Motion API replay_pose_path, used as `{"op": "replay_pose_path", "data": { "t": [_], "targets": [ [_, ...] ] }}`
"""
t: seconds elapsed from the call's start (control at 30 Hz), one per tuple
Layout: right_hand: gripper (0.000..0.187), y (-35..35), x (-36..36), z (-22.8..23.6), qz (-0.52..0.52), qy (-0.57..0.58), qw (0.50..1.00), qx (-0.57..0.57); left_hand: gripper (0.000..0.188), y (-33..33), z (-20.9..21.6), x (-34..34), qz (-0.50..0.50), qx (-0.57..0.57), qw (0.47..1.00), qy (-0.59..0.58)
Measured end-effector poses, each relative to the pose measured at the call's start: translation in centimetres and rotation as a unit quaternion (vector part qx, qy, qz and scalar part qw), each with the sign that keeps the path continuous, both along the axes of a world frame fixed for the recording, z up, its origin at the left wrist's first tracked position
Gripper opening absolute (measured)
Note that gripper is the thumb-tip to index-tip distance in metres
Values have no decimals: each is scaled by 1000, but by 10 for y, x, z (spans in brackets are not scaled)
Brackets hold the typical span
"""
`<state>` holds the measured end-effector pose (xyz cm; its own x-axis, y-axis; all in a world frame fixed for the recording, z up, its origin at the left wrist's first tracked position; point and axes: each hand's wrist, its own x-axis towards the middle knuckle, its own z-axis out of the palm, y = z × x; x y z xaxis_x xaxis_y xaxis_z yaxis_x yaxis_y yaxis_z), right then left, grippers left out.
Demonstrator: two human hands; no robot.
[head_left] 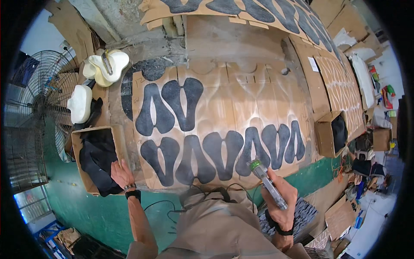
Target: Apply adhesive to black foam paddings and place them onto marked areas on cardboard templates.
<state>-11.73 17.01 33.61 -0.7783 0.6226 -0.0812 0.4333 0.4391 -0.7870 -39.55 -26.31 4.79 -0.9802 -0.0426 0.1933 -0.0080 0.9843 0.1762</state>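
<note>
My right hand (280,194) is wrapped round a spray gun (269,186), a silver and clear tube with a green ring at its front. Its tip is over a dark, wishbone-shaped fabric piece (261,162) in the near row. Several similar dark pieces (160,159) lie flat on a cardboard sheet (228,103), mostly along the near edge, with two more at the far left. My left hand (123,175) rests with fingers extended at the right edge of a cardboard box (116,138). Black fabric pieces (97,162) fill that box, next to my fingers.
White saddle-shaped foam forms (113,67) stand at the back left, near a large wire-caged fan (41,103). Another cardboard box (325,136) with black material stands right of the sheet. Beyond, a raised cardboard sheet (215,15) carries more dark pieces. Cables (161,203) hang by my waist.
</note>
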Motion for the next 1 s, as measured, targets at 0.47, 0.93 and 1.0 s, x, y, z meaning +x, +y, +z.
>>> {"op": "replay_pose_path", "data": {
  "t": [0.47, 0.93, 1.0],
  "targets": [
    [54, -48, 45, 20, 69, -50, 996, 6, 38, 2, 1, 1, -62, -29, 992, 106],
    [57, -110, 56, 27, 72, -33, 996, 49, 39, -1, -2, 5, -40, 28, 997, 66],
    [60, -116, 57, 27, 80, -11, 994, 75, 39, 0, -3, 5, -52, 38, 993, 98]
  ]
}}
